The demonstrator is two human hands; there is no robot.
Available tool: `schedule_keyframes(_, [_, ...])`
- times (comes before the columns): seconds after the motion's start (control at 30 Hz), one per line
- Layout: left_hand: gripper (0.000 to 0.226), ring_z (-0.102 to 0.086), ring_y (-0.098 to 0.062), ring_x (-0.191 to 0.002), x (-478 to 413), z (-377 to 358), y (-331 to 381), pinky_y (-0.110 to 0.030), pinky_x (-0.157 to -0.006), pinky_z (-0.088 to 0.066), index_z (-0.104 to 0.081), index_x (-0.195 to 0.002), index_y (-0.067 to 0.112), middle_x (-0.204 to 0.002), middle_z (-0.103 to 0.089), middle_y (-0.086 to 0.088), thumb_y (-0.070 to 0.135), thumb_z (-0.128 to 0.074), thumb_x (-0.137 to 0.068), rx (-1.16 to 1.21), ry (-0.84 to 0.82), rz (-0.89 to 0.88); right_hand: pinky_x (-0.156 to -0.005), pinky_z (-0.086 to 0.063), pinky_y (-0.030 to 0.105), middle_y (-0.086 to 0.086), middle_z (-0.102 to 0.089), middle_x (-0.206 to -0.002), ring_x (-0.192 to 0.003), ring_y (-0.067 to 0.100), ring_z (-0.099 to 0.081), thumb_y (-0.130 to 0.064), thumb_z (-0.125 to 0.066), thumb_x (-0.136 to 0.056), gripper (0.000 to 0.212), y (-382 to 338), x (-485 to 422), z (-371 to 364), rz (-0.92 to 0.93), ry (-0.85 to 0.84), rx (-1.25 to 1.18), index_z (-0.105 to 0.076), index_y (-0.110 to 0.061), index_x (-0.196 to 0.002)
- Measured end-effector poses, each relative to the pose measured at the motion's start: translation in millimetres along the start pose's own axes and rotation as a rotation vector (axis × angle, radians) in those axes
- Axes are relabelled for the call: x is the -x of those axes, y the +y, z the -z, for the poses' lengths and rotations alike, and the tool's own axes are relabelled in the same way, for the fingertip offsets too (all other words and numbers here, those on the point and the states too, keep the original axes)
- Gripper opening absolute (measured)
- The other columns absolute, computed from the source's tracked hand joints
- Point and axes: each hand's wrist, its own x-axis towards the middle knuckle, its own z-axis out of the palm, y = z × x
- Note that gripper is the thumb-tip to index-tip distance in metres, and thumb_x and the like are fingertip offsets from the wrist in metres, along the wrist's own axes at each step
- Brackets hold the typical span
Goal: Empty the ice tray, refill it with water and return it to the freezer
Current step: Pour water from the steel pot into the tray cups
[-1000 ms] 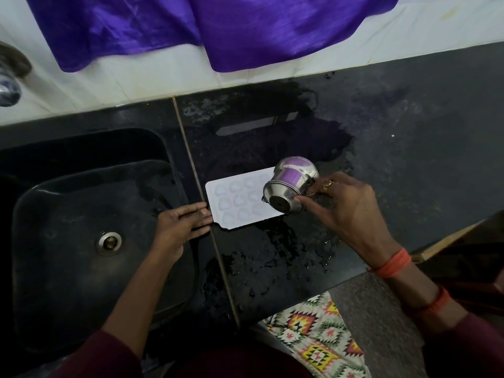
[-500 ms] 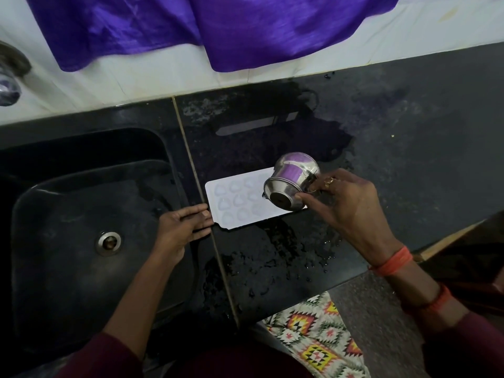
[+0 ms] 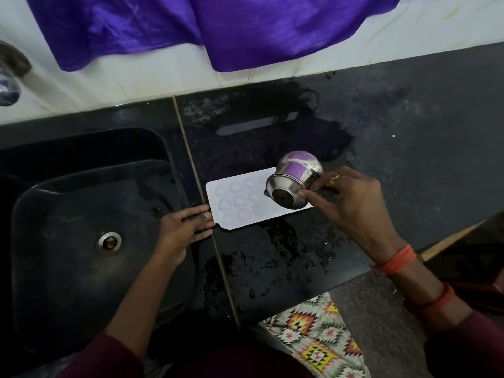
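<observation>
Ice tray (image 3: 240, 205) runs lengthwise 8 to 2 o'clock; the flat left hand (image 3: 182, 227) touches its 8 o'clock end (right hand (image 3: 351, 203) grips a tilted steel cup (image 3: 294, 178)).

The tilted steel pot (image 3: 296, 184) hides the right end of the ice tray (image 3: 240, 203); whether the tray's pale compartments hold water cannot be told. The left edge cuts off the tap (image 3: 9, 75), and the top edge the purple cloth (image 3: 218, 28).

Wall: the white wall (image 3: 131, 83) ran behind the counter, with a purple cloth (image 3: 245, 28) hanging over it.
Counter: the counter (image 3: 409, 165) was black speckled stone, wet in patches.
Sink: the black sink (image 3: 54, 282) had a steel drain (image 3: 108, 243), with a tap (image 3: 9, 77) at the far left.
Floor: the floor (image 3: 381, 323) was grey and speckled.
Light: dim.
</observation>
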Motion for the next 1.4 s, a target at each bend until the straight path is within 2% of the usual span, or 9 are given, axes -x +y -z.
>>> schedule_keyframes(0.2, [0.016, -0.077, -0.018, -0.084, -4.7, 2.5, -3.9, -0.023, -0.063, -0.06, -0.073, -0.107, 0.01, -0.092, -0.08, -0.008, 0.004, -0.069, -0.093, -0.006, -0.011, 0.009, -0.066, -0.056, 0.036, 0.0, -0.069, -0.073, -0.062, 0.013, -0.064, -0.047, -0.08, -0.079, 0.025, 0.9, -5.3, 1.1, -0.027, 0.023, -0.044, -0.078, -0.023, -0.081])
schedule_keyframes(0.73, [0.016, -0.077, -0.018, -0.084, -3.3, 2.5, -4.0, -0.023, -0.063, -0.06, -0.075, -0.105, 0.012, -0.092, -0.08, -0.007, 0.004, -0.068, -0.093, -0.002, -0.023, -0.007, -0.069, -0.057, 0.042, 0.005, -0.071, -0.095, -0.077, 0.022, -0.069, -0.048, -0.076, -0.083, 0.036, 1.6, -20.4, -10.3, 0.052, -0.006, 0.023, -0.079, -0.012, -0.086])
schedule_keyframes(1.4, [0.016, -0.077, -0.016, -0.081, -1.3, 0.6, -1.4, -0.022, -0.062, -0.06, -0.076, -0.103, 0.014, -0.088, -0.08, -0.006, 0.003, -0.069, -0.092, 0.002, -0.019, -0.002, -0.067, -0.056, 0.04, 0.006, -0.071, -0.092, -0.073, 0.021, -0.067, -0.042, -0.081, -0.081, 0.031, 0.7, -26.6, -11.7, 0.095, 0.039, 0.006, -0.077, -0.011, -0.083])
